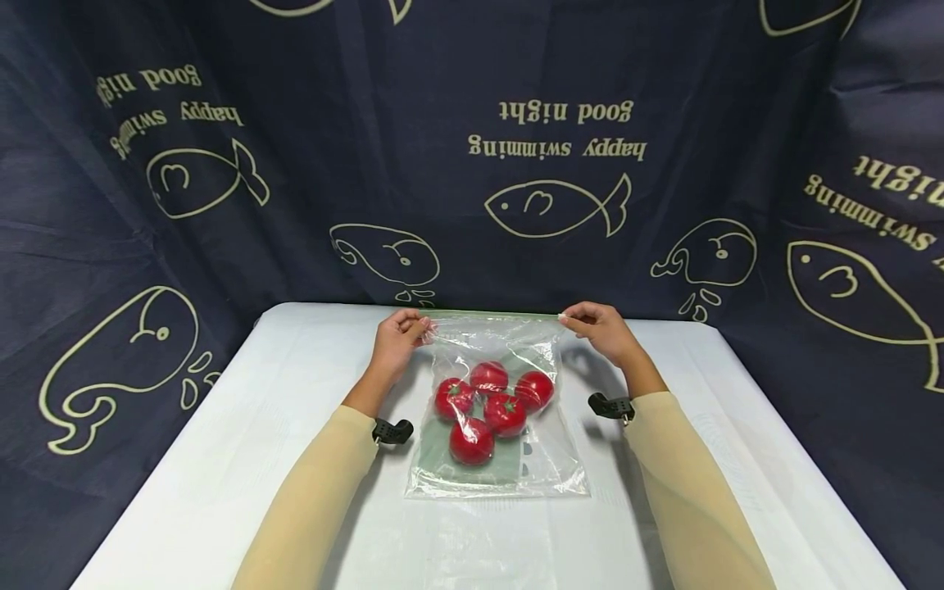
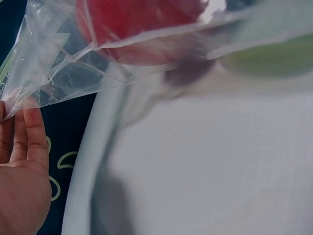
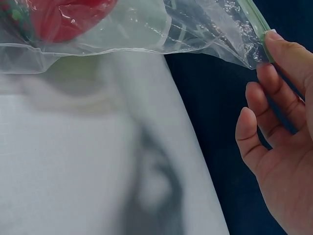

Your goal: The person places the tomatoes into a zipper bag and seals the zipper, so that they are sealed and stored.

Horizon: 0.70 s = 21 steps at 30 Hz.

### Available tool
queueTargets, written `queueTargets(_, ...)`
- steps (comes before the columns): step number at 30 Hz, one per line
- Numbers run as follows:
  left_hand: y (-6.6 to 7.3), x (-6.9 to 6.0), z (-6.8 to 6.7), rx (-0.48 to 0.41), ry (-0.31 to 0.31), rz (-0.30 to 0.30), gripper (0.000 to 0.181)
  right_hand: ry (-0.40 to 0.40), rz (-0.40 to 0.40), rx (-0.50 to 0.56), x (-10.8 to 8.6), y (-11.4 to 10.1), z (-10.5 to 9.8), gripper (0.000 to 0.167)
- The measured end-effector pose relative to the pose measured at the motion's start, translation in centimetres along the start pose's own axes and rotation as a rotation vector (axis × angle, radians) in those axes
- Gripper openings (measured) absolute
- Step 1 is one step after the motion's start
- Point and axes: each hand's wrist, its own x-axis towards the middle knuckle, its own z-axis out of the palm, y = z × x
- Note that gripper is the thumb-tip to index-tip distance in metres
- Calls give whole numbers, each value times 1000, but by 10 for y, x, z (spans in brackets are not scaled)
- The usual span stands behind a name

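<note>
A clear zip bag [image 1: 549, 467] with a green strip along its top edge lies in the middle of the table in the head view. Several red tomatoes [image 1: 472, 441] with green stem tops are inside it. My left hand [image 1: 398, 338] pinches the bag's top left corner. At the top right corner, my right hand [image 1: 603, 329] pinches the green strip between thumb and forefinger, its other fingers loosely bent in the right wrist view. The left wrist view shows the left fingers [image 2: 34, 129] partly behind the plastic; the left thumb is not seen there.
A white cloth covers the table [image 1: 295, 393], whose far edge runs just beyond both hands. Behind it hangs a dark blue curtain [image 1: 442, 147] with fish and whale drawings. Black wrist cameras [image 1: 392, 431] are strapped at both sleeve cuffs.
</note>
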Motion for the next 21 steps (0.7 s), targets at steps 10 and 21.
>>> queueTargets(10,3,1,-1,19,0,-19,17,10,-6,26,1,2,-1,32)
queueTargets(21,3,11,2,94,57,-73,14,50,120,166,11,8,9,38)
